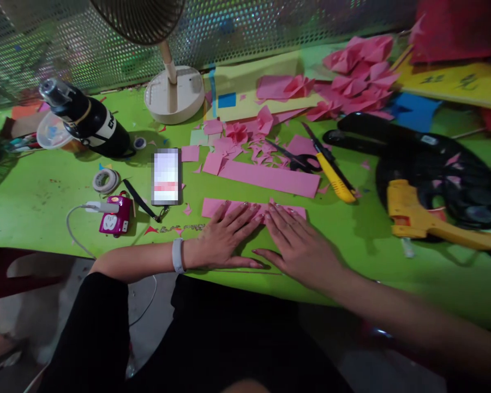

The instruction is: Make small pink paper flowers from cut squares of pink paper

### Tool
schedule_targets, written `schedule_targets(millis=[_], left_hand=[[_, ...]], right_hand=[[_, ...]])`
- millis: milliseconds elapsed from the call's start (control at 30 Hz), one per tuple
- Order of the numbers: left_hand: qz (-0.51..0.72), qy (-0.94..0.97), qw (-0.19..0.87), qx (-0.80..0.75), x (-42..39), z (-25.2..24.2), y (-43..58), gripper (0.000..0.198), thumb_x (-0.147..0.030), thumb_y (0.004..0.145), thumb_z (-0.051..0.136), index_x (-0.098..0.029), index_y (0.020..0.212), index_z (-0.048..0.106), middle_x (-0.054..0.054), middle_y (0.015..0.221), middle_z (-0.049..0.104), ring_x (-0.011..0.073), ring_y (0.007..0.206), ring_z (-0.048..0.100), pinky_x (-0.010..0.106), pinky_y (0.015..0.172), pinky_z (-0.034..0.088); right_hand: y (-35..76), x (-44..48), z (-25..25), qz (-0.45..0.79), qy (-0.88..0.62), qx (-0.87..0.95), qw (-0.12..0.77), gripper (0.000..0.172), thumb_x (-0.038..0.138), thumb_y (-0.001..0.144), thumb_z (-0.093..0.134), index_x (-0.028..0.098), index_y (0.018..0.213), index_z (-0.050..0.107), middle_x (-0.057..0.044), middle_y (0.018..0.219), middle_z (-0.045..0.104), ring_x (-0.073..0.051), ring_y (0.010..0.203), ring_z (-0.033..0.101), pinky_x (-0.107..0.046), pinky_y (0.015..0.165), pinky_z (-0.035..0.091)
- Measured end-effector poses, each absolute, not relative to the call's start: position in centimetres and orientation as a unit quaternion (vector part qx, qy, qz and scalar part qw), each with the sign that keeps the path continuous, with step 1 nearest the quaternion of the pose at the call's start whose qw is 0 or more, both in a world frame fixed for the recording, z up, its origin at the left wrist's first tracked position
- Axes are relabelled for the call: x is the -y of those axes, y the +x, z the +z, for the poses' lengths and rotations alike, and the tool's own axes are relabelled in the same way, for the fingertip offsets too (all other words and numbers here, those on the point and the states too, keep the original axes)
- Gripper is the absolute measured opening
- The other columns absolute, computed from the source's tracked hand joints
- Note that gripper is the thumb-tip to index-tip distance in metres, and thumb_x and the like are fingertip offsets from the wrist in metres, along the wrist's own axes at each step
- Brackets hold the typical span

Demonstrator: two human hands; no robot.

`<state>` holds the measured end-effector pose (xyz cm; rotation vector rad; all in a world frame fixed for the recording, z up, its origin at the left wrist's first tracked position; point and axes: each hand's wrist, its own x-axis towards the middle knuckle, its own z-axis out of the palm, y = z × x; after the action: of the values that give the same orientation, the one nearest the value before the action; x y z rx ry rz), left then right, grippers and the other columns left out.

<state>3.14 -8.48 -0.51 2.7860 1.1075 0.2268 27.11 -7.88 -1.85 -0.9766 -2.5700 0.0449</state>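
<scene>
Both hands lie flat on a pink paper strip [209, 207] near the front of the green table. My left hand [231, 232] has its fingers stretched over the strip's left and middle part. Over the right part rests my right hand [294, 240], fingers extended side by side and thumb pointing toward the left thumb. Much of the strip is hidden under the fingers. Just beyond it lies a second, longer pink strip [270, 177]. Behind that are pink paper scraps [265, 153], black-handled scissors [305, 162] and a yellow utility knife [336, 177].
A phone [166, 177], white tape roll [105, 180], purple plug adapter [115, 215] and dark bottle [92, 123] stand at left. A fan [174, 93] is at the back. To the right are a yellow glue gun [417, 213], a black stapler [372, 131] and folded pink paper flowers [364, 71].
</scene>
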Motion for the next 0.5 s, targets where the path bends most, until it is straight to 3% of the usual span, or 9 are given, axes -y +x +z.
schedule_targets(millis=[167,367,500], left_hand=[[0.080,0.925,0.067,-0.364,8.28,-0.40,3.15,0.102,-0.081,0.092,0.031,-0.013,0.164,0.007,0.015,0.169,0.022,0.0313,0.159,0.015,0.053,0.130,0.000],[0.066,0.928,0.062,-0.360,8.03,-0.24,3.06,0.105,-0.082,0.091,0.029,-0.013,0.164,0.001,0.016,0.169,0.019,0.0310,0.159,0.013,0.052,0.129,-0.003],[0.038,0.929,0.063,-0.364,7.99,-0.04,3.09,0.104,-0.082,0.092,0.027,-0.013,0.164,-0.003,0.014,0.170,0.016,0.0308,0.159,0.011,0.052,0.129,-0.003]], right_hand=[[27.00,7.82,-1.68,-0.012,-0.339,0.920,0.197,0.078,0.049,0.099,0.056,-0.005,0.153,0.040,-0.030,0.150,0.047,-0.040,0.142,0.047,-0.056,0.115,0.045],[26.95,7.65,-1.44,-0.006,-0.350,0.918,0.184,0.076,0.052,0.100,0.053,-0.002,0.152,0.043,-0.028,0.152,0.047,-0.037,0.145,0.043,-0.054,0.117,0.043],[26.89,7.51,-1.34,-0.028,-0.339,0.922,0.185,0.075,0.052,0.100,0.053,-0.009,0.142,0.051,-0.031,0.149,0.048,-0.040,0.144,0.044,-0.054,0.116,0.043]])
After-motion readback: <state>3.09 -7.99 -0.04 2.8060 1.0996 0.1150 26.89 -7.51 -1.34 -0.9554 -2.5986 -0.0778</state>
